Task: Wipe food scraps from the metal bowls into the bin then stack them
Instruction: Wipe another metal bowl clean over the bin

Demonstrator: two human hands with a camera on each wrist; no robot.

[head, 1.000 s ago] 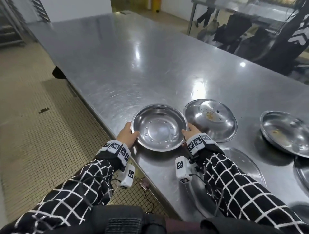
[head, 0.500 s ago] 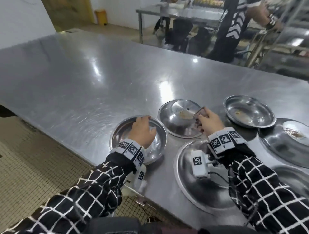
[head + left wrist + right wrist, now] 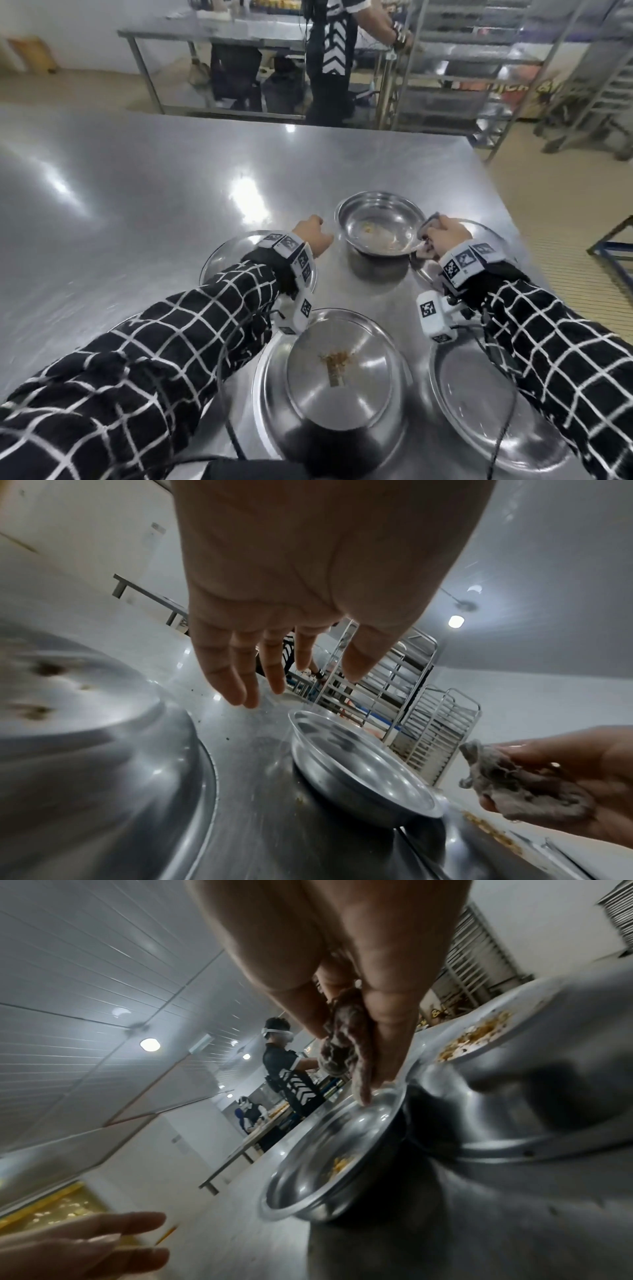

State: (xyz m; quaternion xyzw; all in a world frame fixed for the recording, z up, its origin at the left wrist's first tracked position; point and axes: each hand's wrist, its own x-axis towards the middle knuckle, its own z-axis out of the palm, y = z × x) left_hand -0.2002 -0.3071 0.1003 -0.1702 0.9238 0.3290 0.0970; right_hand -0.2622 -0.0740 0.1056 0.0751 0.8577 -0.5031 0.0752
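Several other metal dishes [image 3: 330, 377] are sitting around on the steel table [image 3: 137, 192], close to both arms. Left hand [image 3: 313, 236] is hovering with fingers loose, holding nothing. Right hand [image 3: 442, 236] is squeezing a grey rag [image 3: 520, 785] beside the bowl [image 3: 378, 224], which is sitting upright with yellow scraps inside.

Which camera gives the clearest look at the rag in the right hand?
The left wrist view: the rag shows side-on as a grey crumpled wad gripped by the right hand. In the right wrist view the rag is mostly hidden between the fingers. The head view shows only a sliver above the knuckles.
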